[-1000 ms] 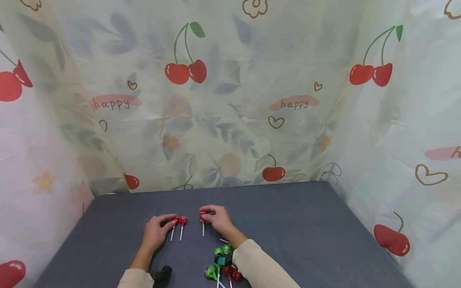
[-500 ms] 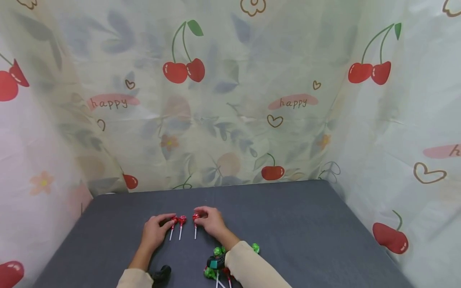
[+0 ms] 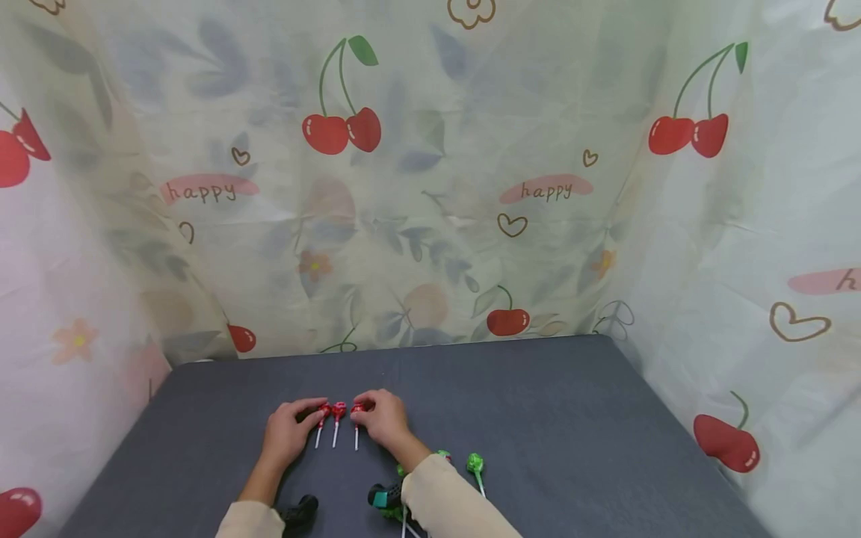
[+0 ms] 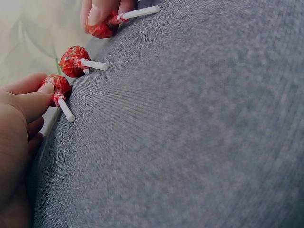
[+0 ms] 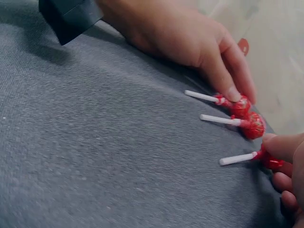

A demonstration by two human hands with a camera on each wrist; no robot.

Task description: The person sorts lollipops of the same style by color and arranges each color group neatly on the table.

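Three red-wrapped lollipops with white sticks lie in a row on the grey table, sticks toward the person. My left hand (image 3: 288, 432) pinches the head of the leftmost lollipop (image 4: 59, 85) between thumb and fingers. Beside it, the middle lollipop (image 3: 338, 410) is untouched, its head close to the left one. My right hand (image 3: 385, 418) pinches the head of the third lollipop (image 5: 271, 160), a small gap to the right of the middle one. The right fingers partly hide that lollipop's head.
Under the right forearm lies a cluster of lollipops, mostly hidden by the sleeve (image 3: 457, 501). A green lollipop (image 3: 474, 463) lies to its right. Black wrist devices (image 3: 386, 496) sit on both arms. A patterned curtain (image 3: 417, 172) rises behind the grey table (image 3: 572, 433).
My right hand has moved left with its red lollipop, narrowing the gap to the middle one. My left hand stays on its lollipop. The green lollipop at right has come out from behind the sleeve.
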